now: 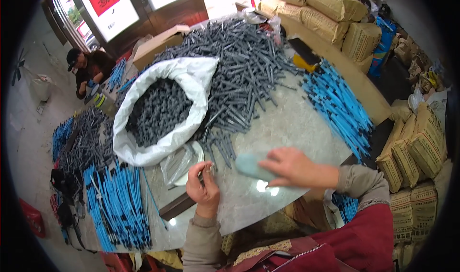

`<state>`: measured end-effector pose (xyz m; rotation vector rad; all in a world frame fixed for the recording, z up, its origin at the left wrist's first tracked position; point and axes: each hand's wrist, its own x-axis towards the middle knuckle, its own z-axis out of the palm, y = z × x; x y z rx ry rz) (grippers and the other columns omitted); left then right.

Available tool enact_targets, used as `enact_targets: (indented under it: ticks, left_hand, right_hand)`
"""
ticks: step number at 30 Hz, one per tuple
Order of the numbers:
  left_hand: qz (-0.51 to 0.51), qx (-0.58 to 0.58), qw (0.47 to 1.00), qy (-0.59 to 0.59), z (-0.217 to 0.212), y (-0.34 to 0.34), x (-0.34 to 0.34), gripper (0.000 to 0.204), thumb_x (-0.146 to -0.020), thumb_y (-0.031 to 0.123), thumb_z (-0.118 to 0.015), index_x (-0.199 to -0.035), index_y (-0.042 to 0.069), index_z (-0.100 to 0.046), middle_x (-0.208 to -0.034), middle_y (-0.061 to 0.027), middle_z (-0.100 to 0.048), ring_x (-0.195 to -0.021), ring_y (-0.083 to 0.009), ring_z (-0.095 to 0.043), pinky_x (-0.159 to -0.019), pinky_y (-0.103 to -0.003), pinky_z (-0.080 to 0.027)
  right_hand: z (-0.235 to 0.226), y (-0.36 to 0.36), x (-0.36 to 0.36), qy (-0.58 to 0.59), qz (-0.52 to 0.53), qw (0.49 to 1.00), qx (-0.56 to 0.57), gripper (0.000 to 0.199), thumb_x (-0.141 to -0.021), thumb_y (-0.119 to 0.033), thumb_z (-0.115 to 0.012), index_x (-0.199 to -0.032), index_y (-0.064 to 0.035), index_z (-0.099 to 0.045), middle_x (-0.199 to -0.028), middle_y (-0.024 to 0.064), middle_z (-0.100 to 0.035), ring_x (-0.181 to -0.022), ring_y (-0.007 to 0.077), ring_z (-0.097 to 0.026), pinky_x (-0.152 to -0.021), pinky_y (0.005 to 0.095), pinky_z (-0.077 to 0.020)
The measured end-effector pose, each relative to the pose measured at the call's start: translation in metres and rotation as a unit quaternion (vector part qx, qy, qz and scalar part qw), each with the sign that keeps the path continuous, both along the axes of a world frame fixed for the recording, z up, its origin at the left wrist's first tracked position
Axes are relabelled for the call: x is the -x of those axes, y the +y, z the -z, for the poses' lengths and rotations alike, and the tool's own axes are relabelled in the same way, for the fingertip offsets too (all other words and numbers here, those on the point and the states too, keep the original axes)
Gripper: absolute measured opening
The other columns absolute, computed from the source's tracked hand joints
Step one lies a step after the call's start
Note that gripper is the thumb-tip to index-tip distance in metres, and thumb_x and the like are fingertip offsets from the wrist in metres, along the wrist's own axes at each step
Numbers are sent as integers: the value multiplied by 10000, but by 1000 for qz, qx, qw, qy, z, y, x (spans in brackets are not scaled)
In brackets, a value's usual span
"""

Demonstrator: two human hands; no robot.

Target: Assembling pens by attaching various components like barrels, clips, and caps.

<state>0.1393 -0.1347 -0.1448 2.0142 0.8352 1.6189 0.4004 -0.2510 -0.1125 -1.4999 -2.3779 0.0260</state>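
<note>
Blue strips: big bunch, dark ends, on the tabletop on the near side of the white sack
Brown bar: lay nearer than the sack and a bit right of it, partly behind the left hand
Left hand: nearer than the sack, off to its right; fingertips were pinched on a small shiny bit, way too tiny to make out
Right hand: well right of the sack, fingers bent over a pale teal slab and touching it; super blurry, so I couldn't tell if they really gripped it
Teal slab: right of the sack and nearer, long side roughly level
Clear plastic bag: crumpled, just beside the sack's near right side
White sack: rim rolled open, loaded with little dark grey pieces
Grey pile: loose stick-shaped parts, heaped right of the sack and beyond it
More blue strips: fanned out, far right of the sack
Other person: dark cap, beyond the sack to its left
Paper sacks: stacked, way beyond the white sack, to its right
</note>
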Motion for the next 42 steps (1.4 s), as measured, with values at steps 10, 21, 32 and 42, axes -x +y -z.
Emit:
enact_targets:
  ticks: [10, 21, 32, 42]
  left_hand:
    - [22, 60, 998, 28, 5, -5, 4, 81, -971, -14, -565, -1045, -19, -599, -938, -104, -681, -851, -156, -643, -780, -268, -523]
    - [67, 9, 995, 68, -11, -8, -16, 179, -858, -101, -662, -1008, -5, -637, -863, -133, -700, -695, -269, -682, -610, -330, -534]
    - [74, 32, 991, 110, -6, -8, -20, 159, -952, -49, -616, -1100, 4, -641, -916, -129, -702, -661, -198, -617, -566, -275, -459]
    - [96, 97, 986, 99, 5, -2, -24, 167, -976, -58, -574, -1133, -44, -628, -943, -164, -718, -722, -220, -663, -655, -282, -537]
  right_hand:
    - [-5, 3, -14, 178, 63, 966, 174, 707, -811, -383, -800, -1407, -94, -555, -1140, 157, -631, -965, 268, -632, -797, 366, -523]
    - [-86, 150, -213, 102, 383, 912, -107, 555, -773, -345, -750, -1216, -22, -658, -888, 172, -688, -770, 280, -674, -716, 403, -538]
    - [-69, 295, -321, -124, 490, 848, -160, 370, -759, -300, -757, -1005, -41, -662, -997, 218, -700, -926, 391, -684, -769, 504, -538]
    - [-30, 346, -326, -100, 536, 827, -135, 454, -817, -356, -771, -1166, -106, -624, -1075, 177, -706, -1037, 380, -676, -885, 550, -467]
